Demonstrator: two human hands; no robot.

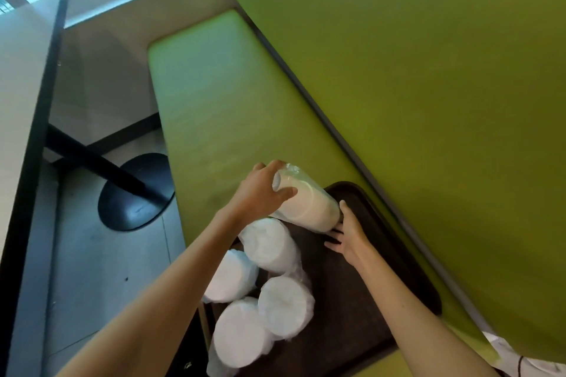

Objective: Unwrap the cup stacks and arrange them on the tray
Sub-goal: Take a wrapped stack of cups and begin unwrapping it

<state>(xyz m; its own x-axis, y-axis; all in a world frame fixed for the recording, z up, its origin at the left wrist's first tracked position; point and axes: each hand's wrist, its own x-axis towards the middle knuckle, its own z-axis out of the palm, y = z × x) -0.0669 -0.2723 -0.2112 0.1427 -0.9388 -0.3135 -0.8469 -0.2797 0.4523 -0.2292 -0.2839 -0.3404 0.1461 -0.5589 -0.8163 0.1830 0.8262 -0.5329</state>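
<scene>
I'm at a booth, looking down over a green bench seat (232, 95) with its tall green backrest (413, 55) to my right. A pale table (21, 86) stands on a black pedestal base (134, 193) to my left, over a grey floor (101, 269).

On the seat lies the dark brown tray (352, 300). Its left side carries four white cup stacks, standing close together: far stack (269, 245), left stack (229, 275), middle stack (286, 304) and near stack (242, 333). Crinkled film shows around them, so I judge them still wrapped. The tray's right half is bare.

The fifth stack (306, 202) is tilted over the tray's far corner, sleeved in clear plastic that bunches at its upper end. My left hand (263, 190) grips that narrow upper end with curled fingers. My right hand (346, 232) is spread flat against the wide lower end, steadying it without clasping.

I take this for the start of unwrapping this stack. Next I must find the loose bunched film and peel it down while keeping the cups nested, without knocking the standing stacks just beside it.
</scene>
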